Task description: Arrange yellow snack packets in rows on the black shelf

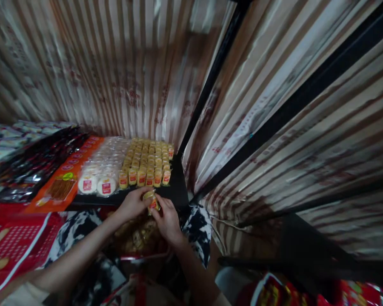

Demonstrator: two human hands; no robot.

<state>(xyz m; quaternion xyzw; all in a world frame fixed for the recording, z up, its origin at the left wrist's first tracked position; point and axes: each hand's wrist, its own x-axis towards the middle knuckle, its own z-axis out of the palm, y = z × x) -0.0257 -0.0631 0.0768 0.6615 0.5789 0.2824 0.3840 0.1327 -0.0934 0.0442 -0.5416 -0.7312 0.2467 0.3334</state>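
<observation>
Between my two hands is a small yellow wrapped snack pack (152, 201) with a red label. My left hand (135, 204) pinches it from the left, and my right hand (169, 216) grips its right side. Just beyond them, on a black shelf (175, 189), stand several rows of similar yellow snack packs (145, 163). Below my hands is a container of more yellow packs (140, 240), partly hidden by my forearms.
Left of the rows lie round white packaged snacks (97, 180), an orange snack bag (62, 187) and dark packets (38, 165). A red basket (22, 238) is at lower left. Black metal bars (274, 114) cross before a striped curtain (130, 63). Red packages (354, 293) lie at lower right.
</observation>
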